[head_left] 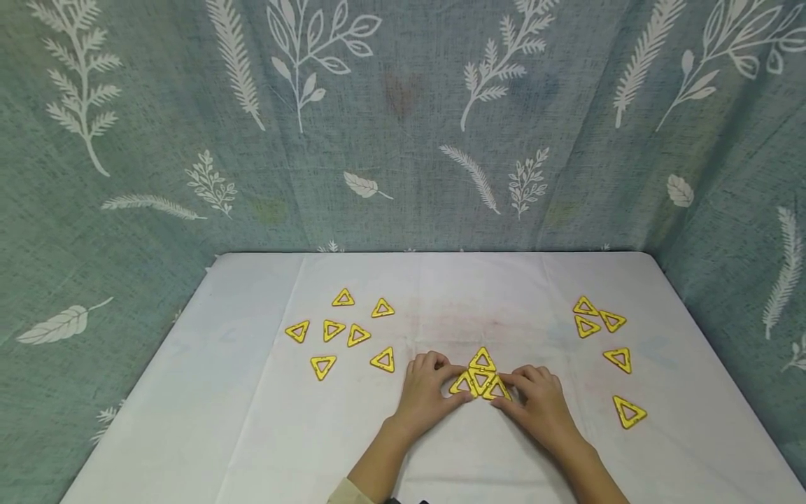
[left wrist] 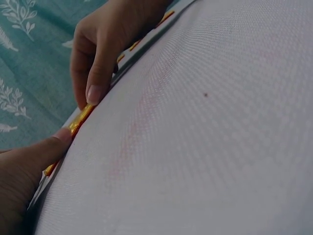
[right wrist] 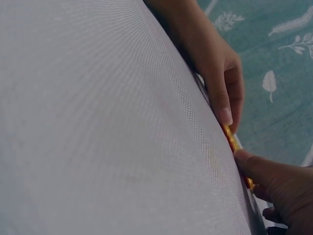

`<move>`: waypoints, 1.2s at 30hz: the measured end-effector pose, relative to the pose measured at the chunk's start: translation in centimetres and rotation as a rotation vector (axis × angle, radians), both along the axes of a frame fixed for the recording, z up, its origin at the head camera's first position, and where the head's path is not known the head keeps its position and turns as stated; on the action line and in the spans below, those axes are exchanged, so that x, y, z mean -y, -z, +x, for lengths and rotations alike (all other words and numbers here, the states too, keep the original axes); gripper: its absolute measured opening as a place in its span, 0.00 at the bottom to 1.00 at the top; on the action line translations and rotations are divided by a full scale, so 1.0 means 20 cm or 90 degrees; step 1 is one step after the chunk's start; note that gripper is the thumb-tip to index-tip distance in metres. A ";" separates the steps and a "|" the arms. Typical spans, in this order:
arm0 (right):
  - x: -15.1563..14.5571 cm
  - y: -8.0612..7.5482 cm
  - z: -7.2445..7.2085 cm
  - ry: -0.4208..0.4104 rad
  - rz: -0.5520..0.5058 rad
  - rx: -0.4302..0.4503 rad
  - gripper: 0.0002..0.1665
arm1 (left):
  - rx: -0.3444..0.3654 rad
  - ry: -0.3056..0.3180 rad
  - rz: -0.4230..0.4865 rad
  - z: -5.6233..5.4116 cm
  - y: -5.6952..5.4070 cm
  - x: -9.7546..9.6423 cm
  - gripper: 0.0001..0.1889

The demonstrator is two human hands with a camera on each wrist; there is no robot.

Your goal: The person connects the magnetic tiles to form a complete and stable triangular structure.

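Several yellow triangular magnetic tiles with open centres lie edge to edge as one larger triangle [head_left: 482,369], its point facing away from me. On its left, my left hand [head_left: 422,393] pinches the lower left tile between thumb and fingers. My right hand [head_left: 543,404] grips the lower right tile the same way, thumb at the near edge. From the left wrist, the yellow tile edge [left wrist: 82,119] shows low on the cloth between both thumbs. The right wrist view has the joined tiles [right wrist: 234,142] edge-on, partly hidden by the fingers.
Several loose yellow triangles [head_left: 343,304] are scattered to the left of the hands. More triangles [head_left: 619,351] lie to the right, three of them clustered at the back. A white cloth [head_left: 315,441] covers the table, and a leaf-patterned green curtain [head_left: 403,161] hangs behind it.
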State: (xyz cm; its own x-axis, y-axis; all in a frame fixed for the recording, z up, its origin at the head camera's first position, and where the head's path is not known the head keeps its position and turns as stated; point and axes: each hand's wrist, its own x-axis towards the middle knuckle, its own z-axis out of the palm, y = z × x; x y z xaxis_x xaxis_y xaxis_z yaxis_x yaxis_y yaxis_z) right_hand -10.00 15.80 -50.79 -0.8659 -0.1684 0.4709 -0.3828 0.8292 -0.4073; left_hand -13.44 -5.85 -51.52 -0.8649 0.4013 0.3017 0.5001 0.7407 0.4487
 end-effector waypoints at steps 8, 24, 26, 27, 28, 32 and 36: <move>-0.01 0.00 0.00 0.000 -0.022 0.000 0.22 | -0.002 0.005 0.043 0.01 -0.02 0.00 0.19; -0.03 0.04 -0.01 0.000 -0.132 0.044 0.20 | 0.002 -0.007 0.071 0.00 -0.01 0.00 0.13; -0.03 0.05 -0.01 -0.003 -0.141 0.041 0.20 | 0.004 -0.007 0.073 0.00 0.00 0.00 0.12; -0.03 0.05 -0.01 -0.004 -0.141 0.041 0.20 | 0.005 -0.009 0.075 0.00 0.00 0.00 0.11; -0.03 0.05 -0.01 -0.004 -0.142 0.041 0.20 | 0.004 -0.010 0.077 -0.01 0.01 0.00 0.11; -0.03 0.05 -0.02 -0.009 -0.150 0.049 0.20 | -0.005 -0.022 0.082 -0.01 0.02 0.00 0.11; -0.03 0.04 -0.01 -0.010 -0.153 0.079 0.19 | 0.003 -0.041 0.082 -0.01 0.02 0.00 0.16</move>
State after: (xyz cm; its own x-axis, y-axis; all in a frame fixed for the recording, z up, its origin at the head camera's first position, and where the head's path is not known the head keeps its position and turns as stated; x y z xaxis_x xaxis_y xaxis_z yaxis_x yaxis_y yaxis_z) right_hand -10.26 16.38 -51.58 -0.9176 -0.0775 0.3899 -0.3294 0.6973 -0.6366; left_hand -13.62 -5.79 -51.85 -0.8893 0.3025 0.3431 0.4507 0.7071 0.5448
